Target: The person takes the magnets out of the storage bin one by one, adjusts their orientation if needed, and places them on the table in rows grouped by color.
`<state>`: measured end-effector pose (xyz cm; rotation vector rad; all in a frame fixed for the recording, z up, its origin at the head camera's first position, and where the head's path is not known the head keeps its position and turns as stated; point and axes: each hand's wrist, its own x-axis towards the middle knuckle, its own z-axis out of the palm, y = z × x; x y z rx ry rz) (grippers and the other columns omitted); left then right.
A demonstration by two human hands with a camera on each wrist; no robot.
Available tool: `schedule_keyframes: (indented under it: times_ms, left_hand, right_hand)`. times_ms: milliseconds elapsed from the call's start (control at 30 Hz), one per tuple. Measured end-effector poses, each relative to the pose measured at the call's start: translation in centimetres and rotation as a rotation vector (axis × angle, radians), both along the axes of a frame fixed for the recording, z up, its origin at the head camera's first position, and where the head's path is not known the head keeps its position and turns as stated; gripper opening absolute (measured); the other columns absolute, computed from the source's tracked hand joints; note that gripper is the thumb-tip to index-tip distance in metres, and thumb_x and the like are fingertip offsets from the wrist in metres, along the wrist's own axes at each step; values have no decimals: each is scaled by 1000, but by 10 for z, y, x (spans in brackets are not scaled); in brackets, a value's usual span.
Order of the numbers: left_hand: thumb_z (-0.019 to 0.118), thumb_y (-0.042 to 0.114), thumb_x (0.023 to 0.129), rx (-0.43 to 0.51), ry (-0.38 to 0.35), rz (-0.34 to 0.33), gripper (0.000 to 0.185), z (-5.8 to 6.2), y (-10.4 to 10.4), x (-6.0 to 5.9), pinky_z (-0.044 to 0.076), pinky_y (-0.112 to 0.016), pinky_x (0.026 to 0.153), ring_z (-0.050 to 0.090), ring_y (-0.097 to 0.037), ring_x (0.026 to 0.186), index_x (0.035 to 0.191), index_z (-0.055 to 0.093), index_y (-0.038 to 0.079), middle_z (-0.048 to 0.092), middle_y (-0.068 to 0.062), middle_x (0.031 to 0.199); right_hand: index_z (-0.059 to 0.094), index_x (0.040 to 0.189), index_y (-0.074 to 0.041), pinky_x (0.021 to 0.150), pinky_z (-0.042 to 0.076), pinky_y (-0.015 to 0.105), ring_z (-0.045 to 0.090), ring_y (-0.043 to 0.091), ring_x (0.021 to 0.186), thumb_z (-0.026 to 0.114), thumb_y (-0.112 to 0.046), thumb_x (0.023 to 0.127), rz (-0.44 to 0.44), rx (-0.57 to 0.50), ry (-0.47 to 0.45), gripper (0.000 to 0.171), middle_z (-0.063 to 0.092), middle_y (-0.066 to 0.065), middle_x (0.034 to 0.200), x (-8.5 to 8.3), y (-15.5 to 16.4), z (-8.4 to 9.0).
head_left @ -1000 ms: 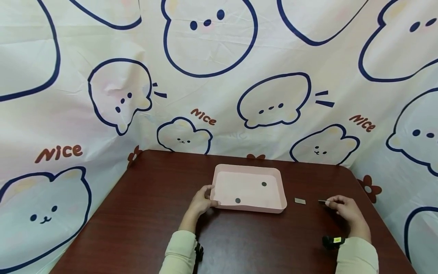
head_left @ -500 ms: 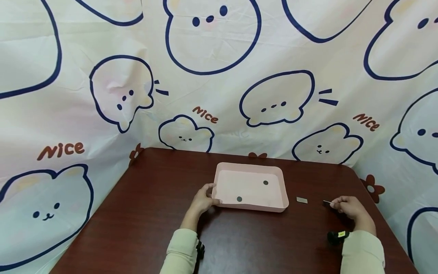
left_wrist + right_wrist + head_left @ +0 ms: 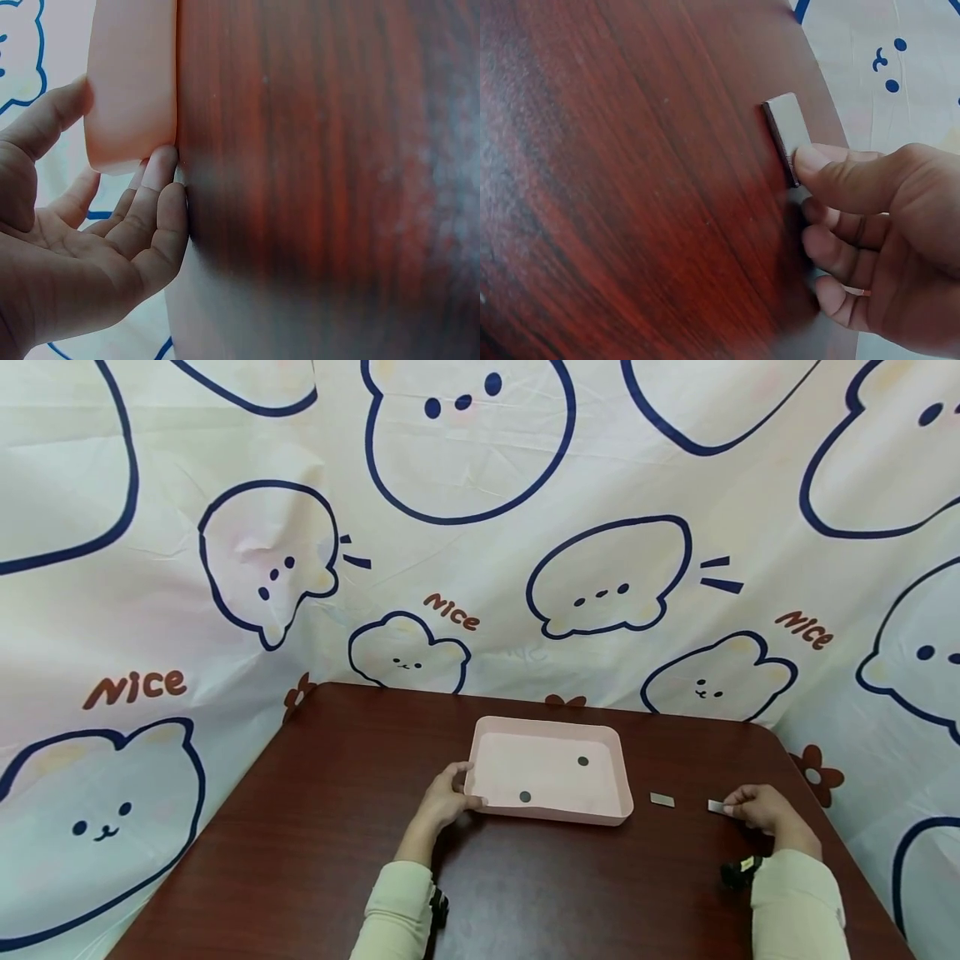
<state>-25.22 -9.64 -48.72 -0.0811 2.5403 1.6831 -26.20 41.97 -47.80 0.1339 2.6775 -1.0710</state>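
Small grey plate [image 3: 716, 807]: a thin rectangular piece, tilting up off the dark wooden table [image 3: 315, 827] at its right end, well to the right of the tray.
Right hand [image 3: 759, 811]: curling its fingers and pinching the plate's near end between thumb and fingertips [image 3: 810, 159], lifting one edge.
Second grey plate [image 3: 662, 799]: lying flat on the table between the tray and the held piece, apart from both.
Pink tray [image 3: 550, 731]: sitting mid-table, carrying two dark round discs [image 3: 525, 797] well apart.
Left hand [image 3: 444, 800]: gripping the tray's near left corner, thumb on the wall, fingers [image 3: 154, 217] pressing under the edge.
Backdrop: cartoon-print cloth hanging behind.
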Motion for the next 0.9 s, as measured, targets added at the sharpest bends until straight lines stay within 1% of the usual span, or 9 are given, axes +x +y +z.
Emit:
schedule_keyframes:
  times_ms: [200, 267, 367, 467, 567, 667, 733, 800, 900]
  left_hand:
    - [80, 5, 67, -4, 2, 3, 65, 0, 0, 1, 42, -36, 69, 53, -24, 80, 126, 54, 9, 58, -16, 94]
    - [80, 5, 67, -4, 0, 4, 65, 0, 0, 0, 42, -36, 69, 53, -24, 80, 126, 54, 9, 58, -16, 94]
    - [80, 5, 67, -2, 3, 0, 66, 0, 0, 0, 42, -37, 69, 53, -24, 81, 127, 53, 8, 58, -16, 94]
    - [80, 4, 67, -2, 8, -3, 66, -1, 1, 0, 43, -38, 71, 54, -25, 83, 127, 53, 7, 59, -16, 95]
    - [80, 5, 66, -10, 5, 0, 66, -2, 1, 0, 42, -40, 72, 53, -25, 85, 126, 53, 8, 58, -15, 95]
    - [80, 5, 66, -14, 2, 1, 66, -3, 1, 1, 42, -41, 74, 53, -26, 87, 126, 54, 9, 58, -14, 96]
    - [81, 6, 66, -14, 2, 0, 66, -3, 1, 1, 42, -41, 74, 52, -26, 88, 126, 54, 9, 57, -14, 96]
    - [81, 6, 66, -13, 4, 0, 66, -3, 1, 1, 42, -41, 74, 52, -27, 88, 126, 54, 9, 57, -14, 97]
    - [81, 6, 66, -14, 4, 0, 66, -2, 0, 1, 42, -41, 74, 52, -27, 88, 126, 53, 9, 57, -15, 98]
  right_hand:
    - [61, 89, 10, 59, 43, 34, 49, 22, 68, 64, -6, 85, 11, 58, 89, 17, 58, 6, 77, -1, 0, -3]
    - [62, 90, 9, 63, 43, 37, 51, 24, 71, 64, -7, 85, 12, 99, 111, 18, 59, 8, 80, -2, 0, -4]
    - [63, 94, 9, 71, 41, 45, 51, 30, 78, 65, -9, 85, 4, 130, 115, 21, 61, 13, 85, -1, 0, -5]
    - [63, 96, 9, 77, 38, 52, 51, 35, 84, 65, -10, 85, -3, 132, 112, 23, 61, 17, 90, 0, 0, -4]
    - [63, 99, 10, 78, 38, 54, 50, 38, 88, 65, -11, 85, -9, 125, 113, 26, 61, 21, 93, 3, 0, -3]
    - [61, 106, 10, 77, 38, 52, 49, 38, 90, 64, -16, 87, -40, 87, 101, 32, 58, 24, 100, 6, -1, -1]
    - [59, 111, 10, 76, 40, 50, 49, 36, 91, 63, -20, 88, -69, 40, 89, 37, 57, 25, 104, 9, -2, -1]
    - [58, 113, 9, 73, 41, 45, 50, 33, 89, 63, -23, 89, -97, -7, 83, 41, 57, 23, 104, 10, -3, -3]
    - [57, 116, 8, 68, 43, 38, 52, 28, 86, 63, -25, 90, -130, -74, 81, 43, 59, 15, 99, 12, -9, -6]
